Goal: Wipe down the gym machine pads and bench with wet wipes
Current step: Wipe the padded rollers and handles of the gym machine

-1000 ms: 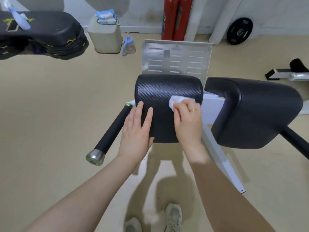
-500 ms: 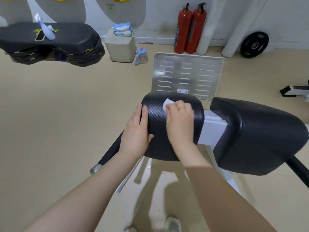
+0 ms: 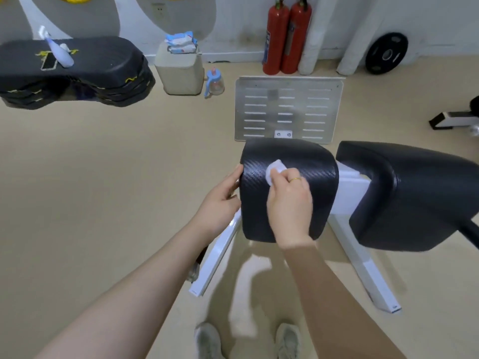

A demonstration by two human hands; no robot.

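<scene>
Beige floor (image 3: 103, 177), white wall across top; stacked black mats (image 3: 77, 73) upper left, two red extinguishers (image 3: 285, 37) top ctr. Black carbon-weave pad (image 3: 305, 164) ctr frame, rounded, on white frame (image 3: 347, 193); bigger smooth pad (image 3: 414, 198) to its right. Left hand (image 3: 220, 200) gripping pad's left edge. Right hand (image 3: 290, 200) pinching crumpled white wipe (image 3: 276, 169) against pad top.

Right hand (image 3: 289, 200), wipe (image 3: 274, 170) on pad (image 3: 305, 161)
</scene>
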